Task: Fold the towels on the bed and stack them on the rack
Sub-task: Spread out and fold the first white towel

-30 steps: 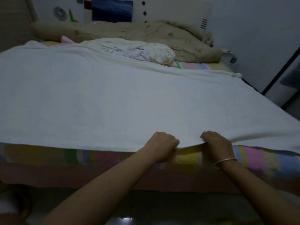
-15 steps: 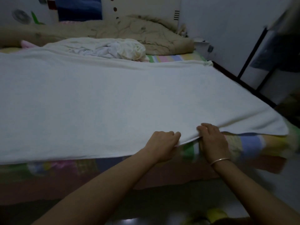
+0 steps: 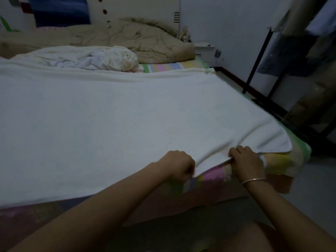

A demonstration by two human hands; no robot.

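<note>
Left hand [image 3: 177,165] and right hand [image 3: 247,160], fingers clamped on near edge of white towel [image 3: 112,120], spread flat over striped bed [image 3: 283,160].

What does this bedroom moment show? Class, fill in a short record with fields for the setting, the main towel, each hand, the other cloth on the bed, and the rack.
setting: dim bedroom, bed with a striped pastel sheet
main towel: large white towel spread flat across the bed
left hand: closed on the towel's near edge
right hand: pinching the same edge, close beside the left; bangle on the wrist
other cloth: crumpled white pile behind the towel; beige quilt bunched at the head end
rack: black frame right of the bed
</note>
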